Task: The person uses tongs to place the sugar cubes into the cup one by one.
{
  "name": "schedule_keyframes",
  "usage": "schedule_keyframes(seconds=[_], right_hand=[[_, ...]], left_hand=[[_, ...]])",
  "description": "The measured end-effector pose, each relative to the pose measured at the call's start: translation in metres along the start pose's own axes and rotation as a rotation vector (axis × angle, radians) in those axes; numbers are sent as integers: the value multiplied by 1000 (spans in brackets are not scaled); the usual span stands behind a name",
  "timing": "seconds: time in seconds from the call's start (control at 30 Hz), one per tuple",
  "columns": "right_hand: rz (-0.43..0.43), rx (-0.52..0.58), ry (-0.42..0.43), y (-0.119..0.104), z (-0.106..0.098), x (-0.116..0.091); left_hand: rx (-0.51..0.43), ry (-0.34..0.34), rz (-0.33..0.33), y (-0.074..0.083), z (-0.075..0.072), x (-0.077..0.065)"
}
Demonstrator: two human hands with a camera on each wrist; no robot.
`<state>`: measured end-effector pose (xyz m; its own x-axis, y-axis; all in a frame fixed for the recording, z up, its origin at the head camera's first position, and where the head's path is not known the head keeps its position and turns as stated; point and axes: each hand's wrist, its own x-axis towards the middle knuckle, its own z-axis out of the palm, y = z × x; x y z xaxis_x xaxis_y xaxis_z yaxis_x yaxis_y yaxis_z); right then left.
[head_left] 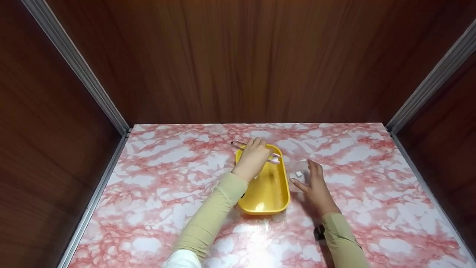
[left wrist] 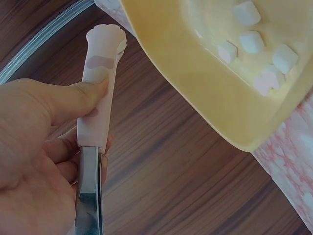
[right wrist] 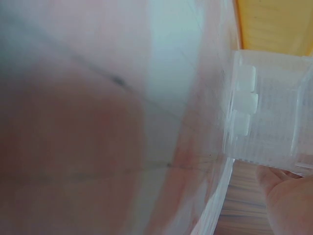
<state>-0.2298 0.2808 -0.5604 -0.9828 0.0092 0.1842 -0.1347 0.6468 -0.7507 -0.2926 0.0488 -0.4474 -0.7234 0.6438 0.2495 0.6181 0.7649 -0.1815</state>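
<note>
My left hand [head_left: 254,156] is over the far end of a yellow tray [head_left: 266,203], gripping small metal tongs [left wrist: 89,191]. In the left wrist view, its thumb presses on their pink, scalloped end [left wrist: 103,54]. Several small white cubes [left wrist: 252,42] lie in one end of the tray. To the tray's right stands a clear plastic container [right wrist: 274,142] with white cubes [right wrist: 246,102] inside. My right hand [head_left: 318,188] is at this container, thumb and fingers spread about its near right side. Its fingers show at the container's edge in the right wrist view.
The tray and container are on a red-and-white marbled tabletop [head_left: 156,208]. Brown wood-grain panels [head_left: 238,63] rise at the back and both sides, with grey metal rails [head_left: 93,85] along the corners. A dark object [head_left: 319,232] is at the right wrist.
</note>
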Motion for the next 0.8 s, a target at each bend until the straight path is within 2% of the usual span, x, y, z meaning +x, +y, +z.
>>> schedule_keyframes(seconds=[0.23, 0.5, 0.7, 0.8], right_hand=[[-3, 6, 8, 0, 1, 0], [-18, 1, 18, 1, 1, 1], [-15, 10, 12, 1, 1, 1], [-19, 10, 11, 1, 1, 1]], left_hand=[[-29, -18, 2, 7, -3, 2], [-22, 7, 25, 15, -3, 6], [-23, -11, 39, 22, -3, 10], [-27, 0, 41, 25, -3, 11]])
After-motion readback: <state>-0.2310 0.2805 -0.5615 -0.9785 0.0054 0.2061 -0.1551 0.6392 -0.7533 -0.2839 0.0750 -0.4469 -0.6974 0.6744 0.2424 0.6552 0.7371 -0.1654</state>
